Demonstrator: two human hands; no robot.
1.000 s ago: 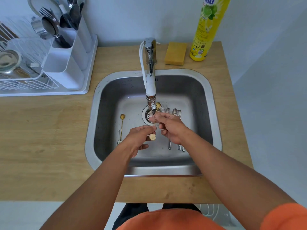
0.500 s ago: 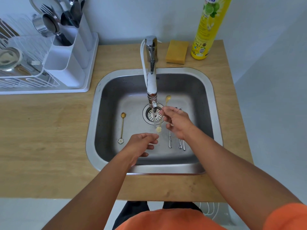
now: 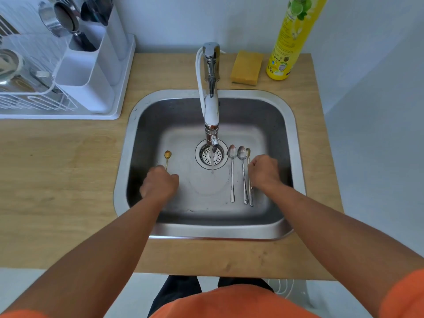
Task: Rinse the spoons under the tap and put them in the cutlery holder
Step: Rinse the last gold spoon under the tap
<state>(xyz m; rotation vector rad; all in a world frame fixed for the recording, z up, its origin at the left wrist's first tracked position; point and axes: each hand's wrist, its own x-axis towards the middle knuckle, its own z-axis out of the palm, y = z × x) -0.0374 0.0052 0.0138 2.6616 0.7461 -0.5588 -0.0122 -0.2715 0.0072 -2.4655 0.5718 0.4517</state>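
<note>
Water runs from the tap point(image 3: 211, 111) into the steel sink point(image 3: 291, 138). A gold spoon point(image 3: 167, 154) lies on the sink floor at the left. My left hand point(image 3: 160, 183) is curled over its handle, hiding the lower end. Two silver spoons point(image 3: 232, 171) point(image 3: 242, 171) lie side by side right of the drain. Beside them is a second gold spoon point(image 3: 248, 152), with my right hand point(image 3: 263, 172) closed on its handle, low in the sink. A third silver handle point(image 3: 251, 200) shows below that hand. The white cutlery holder point(image 3: 87, 72) stands at the back left.
The holder sits in a white dish rack point(image 3: 119, 111) with utensils and metal cups. A yellow sponge point(image 3: 246, 67) and a yellow detergent bottle point(image 3: 289, 42) stand behind the sink. The wooden counter point(image 3: 57, 180) runs left of the sink; its front edge is close to my body.
My right hand has carried the gold spoon from under the water stream down to the right beside the silver spoons. My left hand has moved left onto the other gold spoon's handle.
</note>
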